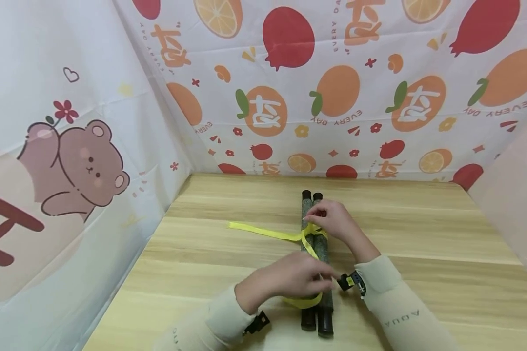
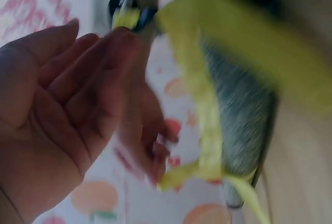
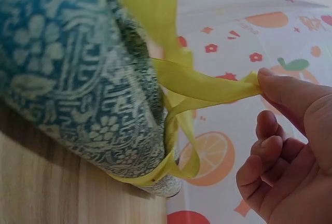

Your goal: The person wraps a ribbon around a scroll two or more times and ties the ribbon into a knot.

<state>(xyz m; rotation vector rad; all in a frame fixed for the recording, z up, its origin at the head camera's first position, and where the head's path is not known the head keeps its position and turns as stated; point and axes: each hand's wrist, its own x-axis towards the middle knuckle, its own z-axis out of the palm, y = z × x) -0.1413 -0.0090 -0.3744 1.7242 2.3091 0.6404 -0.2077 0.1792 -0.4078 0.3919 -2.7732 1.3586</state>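
Observation:
A hanging scroll rolled from both ends, with dark end knobs and blue-green patterned cloth, lies lengthwise on the table. Around its middle runs a yellow ribbon, gathered at a knot or bow on top. Between thumb and index finger my right hand pinches a loop of this ribbon, pulled out taut in the right wrist view. My left hand hovers over the near half of the scroll, fingers loosely bent and holding nothing. Beside it in the left wrist view, a length of ribbon hangs blurred.
The wood-grain table extends around the scroll. Behind it hangs a white fruit-print cloth, and a bear-print cloth closes off the left. One ribbon end stretches left across the tabletop. Small dark cameras sit at both sleeve cuffs.

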